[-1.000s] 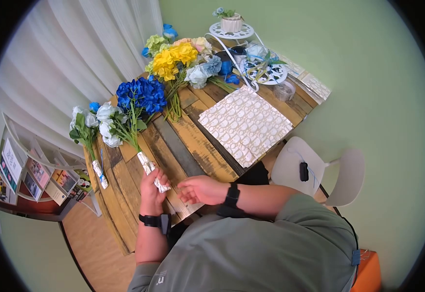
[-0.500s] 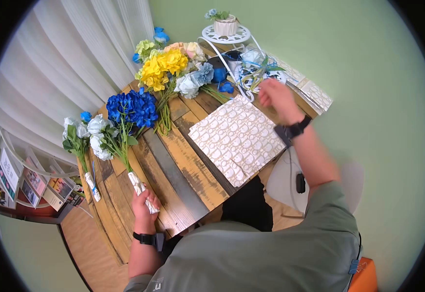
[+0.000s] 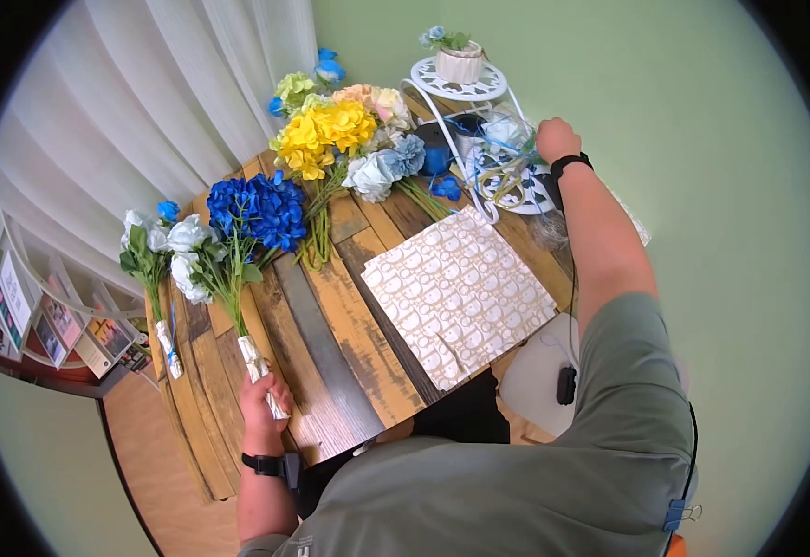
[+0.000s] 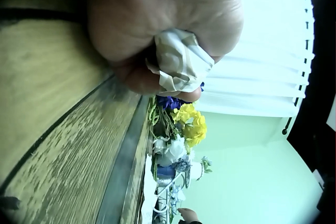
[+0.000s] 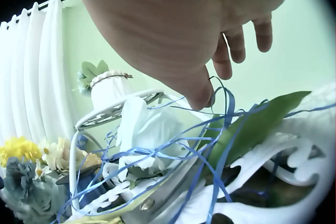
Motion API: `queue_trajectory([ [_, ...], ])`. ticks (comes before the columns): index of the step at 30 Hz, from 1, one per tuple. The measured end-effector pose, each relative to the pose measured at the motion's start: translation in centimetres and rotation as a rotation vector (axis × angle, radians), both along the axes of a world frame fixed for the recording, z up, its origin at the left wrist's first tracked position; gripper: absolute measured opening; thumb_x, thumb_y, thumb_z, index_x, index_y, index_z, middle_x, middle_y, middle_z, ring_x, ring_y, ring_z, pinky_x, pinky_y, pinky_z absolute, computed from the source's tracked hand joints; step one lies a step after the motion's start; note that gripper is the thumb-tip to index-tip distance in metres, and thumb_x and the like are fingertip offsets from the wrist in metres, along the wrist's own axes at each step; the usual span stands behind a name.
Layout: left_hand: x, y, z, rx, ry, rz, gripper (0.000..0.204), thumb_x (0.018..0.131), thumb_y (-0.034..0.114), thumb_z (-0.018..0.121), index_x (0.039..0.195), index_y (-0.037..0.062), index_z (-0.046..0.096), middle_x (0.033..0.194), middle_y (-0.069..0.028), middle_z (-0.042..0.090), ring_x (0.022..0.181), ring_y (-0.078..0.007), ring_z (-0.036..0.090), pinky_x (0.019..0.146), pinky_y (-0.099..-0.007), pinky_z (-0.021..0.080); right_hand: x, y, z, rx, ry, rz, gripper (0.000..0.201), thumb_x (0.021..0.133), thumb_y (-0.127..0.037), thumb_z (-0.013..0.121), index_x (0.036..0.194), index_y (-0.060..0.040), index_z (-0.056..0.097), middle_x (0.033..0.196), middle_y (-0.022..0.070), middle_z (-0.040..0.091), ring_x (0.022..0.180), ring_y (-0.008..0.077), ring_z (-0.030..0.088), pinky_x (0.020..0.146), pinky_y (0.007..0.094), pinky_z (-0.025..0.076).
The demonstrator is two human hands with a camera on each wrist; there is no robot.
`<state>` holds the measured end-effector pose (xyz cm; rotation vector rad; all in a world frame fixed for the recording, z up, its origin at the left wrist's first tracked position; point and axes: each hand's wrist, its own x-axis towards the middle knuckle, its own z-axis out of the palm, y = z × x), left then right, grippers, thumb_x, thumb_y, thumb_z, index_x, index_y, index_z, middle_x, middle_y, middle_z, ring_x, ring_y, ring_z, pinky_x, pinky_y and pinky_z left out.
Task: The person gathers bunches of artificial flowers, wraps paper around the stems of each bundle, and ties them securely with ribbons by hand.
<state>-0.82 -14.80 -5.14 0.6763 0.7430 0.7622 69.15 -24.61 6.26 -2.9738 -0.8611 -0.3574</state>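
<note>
My left hand [image 3: 261, 399] grips the paper-wrapped stems [image 3: 254, 357] of a flower bunch over the table's near left part. White roses [image 3: 187, 269] and a deep-blue hydrangea [image 3: 256, 209] show at its top end. In the left wrist view the crumpled white paper [image 4: 181, 61] pokes out of the curled fingers. At the back right, my right hand [image 3: 560, 139] reaches over the white metal stand. Its thumb tip pinches a loop of thin blue ribbon [image 5: 226, 108], with the index finger hidden behind. The ribbon tangles over a pale rose [image 5: 147, 134] and a green leaf [image 5: 257, 124].
A stack of patterned paper [image 3: 465, 292] lies on the wooden table [image 3: 330, 325]. A second wrapped bunch [image 3: 168, 348] rests at left. Yellow hydrangeas [image 3: 326, 139] and other flowers are at the back. A potted plant [image 3: 459, 63] tops the stand [image 3: 460, 91]; a chair [image 3: 535, 381] is at right.
My right hand has gone from beside the left hand out to the blue ribbon on the stand. The left hand has kept its grip on the wrapped stems.
</note>
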Motion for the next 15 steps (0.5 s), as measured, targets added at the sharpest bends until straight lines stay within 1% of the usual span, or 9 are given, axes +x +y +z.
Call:
queue_trajectory([
  [2,-0.1,-0.1,0.2,-0.011,-0.011,0.003,0.022,0.092,0.008,0.054,0.114,0.0102,0.052,0.060,-0.0045,0.049,0.040,-0.0190,0.047,0.035,-0.0307,0.039,-0.6,-0.3,1.1,0.212,0.062,0.083,0.026,0.093,-0.027,0.059,0.110,-0.0121,0.073,0.118,0.0133,0.069,0.112,0.0320,0.066,0.091,0.0480,0.053],
  [3,0.0,-0.2,0.3,-0.021,-0.016,-0.002,0.022,0.091,0.006,0.053,0.113,0.0102,0.051,0.060,-0.0052,0.049,0.040,-0.0195,0.047,0.036,-0.0309,0.039,-0.6,-0.3,1.7,0.351,0.025,0.123,0.024,0.094,-0.026,0.059,0.103,-0.0098,0.073,0.104,0.0143,0.073,0.103,0.0325,0.068,0.086,0.0453,0.053],
  [4,0.0,-0.1,0.2,-0.023,-0.025,0.002,0.022,0.091,0.006,0.053,0.113,0.0102,0.051,0.060,-0.0052,0.049,0.040,-0.0195,0.047,0.036,-0.0309,0.039,-0.5,-0.2,2.6,0.350,0.018,0.129,0.024,0.094,-0.026,0.059,0.103,-0.0098,0.073,0.104,0.0143,0.073,0.103,0.0325,0.068,0.086,0.0453,0.053],
  [6,-0.1,0.0,0.0,-0.035,-0.023,-0.001,0.022,0.091,0.007,0.053,0.113,0.0103,0.051,0.060,-0.0052,0.049,0.041,-0.0195,0.047,0.036,-0.0311,0.039,-0.2,-0.2,5.2,0.631,-0.003,0.252,0.026,0.093,-0.028,0.059,0.098,-0.0069,0.073,0.094,0.0137,0.074,0.093,0.0329,0.069,0.081,0.0412,0.053],
  [7,-0.2,0.1,0.0,-0.035,-0.031,-0.003,0.022,0.091,0.007,0.053,0.113,0.0103,0.051,0.060,-0.0052,0.049,0.041,-0.0195,0.047,0.036,-0.0311,0.039,-0.9,-0.2,7.0,0.629,-0.012,0.253,0.026,0.093,-0.028,0.059,0.098,-0.0069,0.073,0.094,0.0137,0.074,0.093,0.0329,0.069,0.081,0.0412,0.053],
  [9,-0.3,0.1,-0.1,-0.030,-0.033,-0.020,0.022,0.092,0.007,0.053,0.113,0.0104,0.051,0.061,-0.0050,0.049,0.041,-0.0192,0.047,0.036,-0.0310,0.039,-2.9,0.0,10.7,0.838,0.106,0.481,0.029,0.093,-0.030,0.060,0.094,-0.0034,0.071,0.086,0.0114,0.074,0.082,0.0295,0.069,0.076,0.0383,0.052],
  [10,-0.4,0.1,0.0,-0.031,-0.041,-0.023,0.022,0.092,0.007,0.053,0.113,0.0104,0.051,0.061,-0.0050,0.049,0.041,-0.0192,0.047,0.036,-0.0310,0.039,-4.0,0.0,12.3,0.835,0.098,0.482,0.029,0.093,-0.030,0.060,0.094,-0.0034,0.071,0.086,0.0114,0.074,0.082,0.0295,0.069,0.076,0.0383,0.052],
  [12,-0.3,0.1,0.2,-0.032,-0.026,-0.023,0.022,0.092,0.007,0.053,0.114,0.0102,0.051,0.061,-0.0047,0.049,0.041,-0.0186,0.047,0.037,-0.0309,0.039,-6.7,0.1,15.9,0.940,0.083,0.623,0.030,0.094,-0.030,0.061,0.096,-0.0011,0.070,0.085,0.0085,0.074,0.078,0.0215,0.068,0.074,0.0344,0.051],
  [15,-0.5,0.1,-0.1,-0.025,-0.045,-0.038,0.021,0.093,0.011,0.055,0.114,0.0118,0.053,0.062,-0.0021,0.049,0.042,-0.0162,0.046,0.038,-0.0288,0.040,-13.0,-0.9,21.3,1.001,0.069,0.705,0.030,0.096,-0.029,0.061,0.097,-0.0001,0.070,0.081,0.0053,0.072,0.075,0.0156,0.064,0.072,0.0315,0.050],
])
